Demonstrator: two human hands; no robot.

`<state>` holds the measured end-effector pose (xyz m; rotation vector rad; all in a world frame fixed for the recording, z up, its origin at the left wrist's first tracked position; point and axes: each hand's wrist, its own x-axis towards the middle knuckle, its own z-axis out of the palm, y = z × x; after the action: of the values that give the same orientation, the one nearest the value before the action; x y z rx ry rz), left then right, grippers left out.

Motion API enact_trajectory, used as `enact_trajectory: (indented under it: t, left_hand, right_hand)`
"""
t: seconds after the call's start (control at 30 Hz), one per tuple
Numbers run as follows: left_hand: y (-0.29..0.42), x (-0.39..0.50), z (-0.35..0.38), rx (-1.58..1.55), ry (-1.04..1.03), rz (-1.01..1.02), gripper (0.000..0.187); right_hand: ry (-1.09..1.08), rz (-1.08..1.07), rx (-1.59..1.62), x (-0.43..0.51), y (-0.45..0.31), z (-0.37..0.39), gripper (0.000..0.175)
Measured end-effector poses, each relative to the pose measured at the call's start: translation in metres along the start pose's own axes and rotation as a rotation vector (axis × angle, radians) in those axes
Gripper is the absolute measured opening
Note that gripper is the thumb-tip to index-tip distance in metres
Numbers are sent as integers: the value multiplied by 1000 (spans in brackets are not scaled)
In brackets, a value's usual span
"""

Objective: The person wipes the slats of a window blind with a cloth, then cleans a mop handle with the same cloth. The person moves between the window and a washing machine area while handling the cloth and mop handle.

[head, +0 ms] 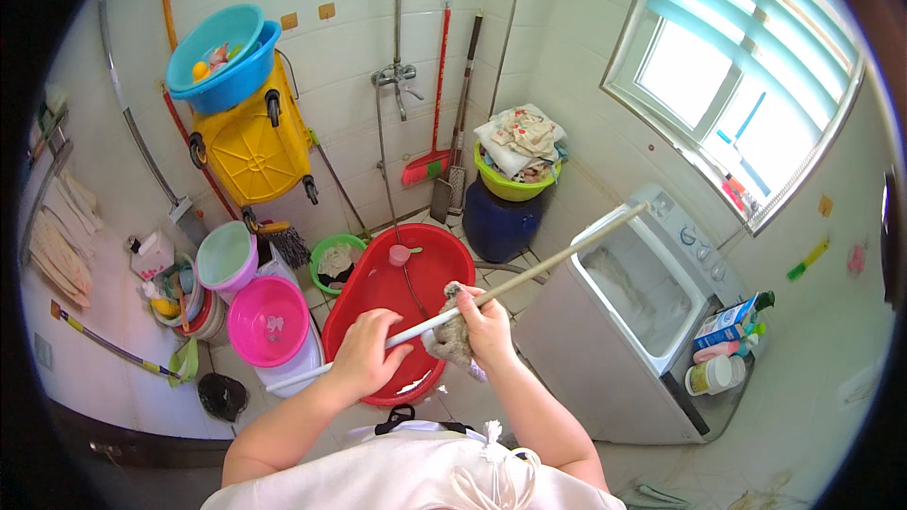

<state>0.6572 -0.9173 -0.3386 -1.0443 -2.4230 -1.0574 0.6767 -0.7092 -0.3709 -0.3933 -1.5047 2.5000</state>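
A long pole, white on one half and beige on the other, slants across in front of me. My left hand lies loosely around its white half, thumb and fingers apart on the side towards the right hand. My right hand grips the pole near the middle, pressing a damp-looking grey-brown fuzzy cloth against it. The cloth hangs below the pole over a red plastic tub. The pole's far end reaches above a top-loading washing machine. Inside the tub lie a pink dipper and a shower hose.
A yellow wheeled plastic cart stands upended at left, blue basins above it. Pink basin and green basin flank the tub. A laundry-filled lime basin tops a blue barrel. Bottles stand on the washer.
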Motion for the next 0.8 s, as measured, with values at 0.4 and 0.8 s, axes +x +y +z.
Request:
enact_trajectory:
  t: [0.4, 0.8]
  left_hand:
    - [-23, -12, 28, -694, -241, -570, 11]
    - [14, -14, 12, -845, -485, -899, 21]
  right_hand:
    - [-159, -784, -973, -35, -16, 10, 25]
    - [-118, -705, -1289, -8, -6, -2, 32]
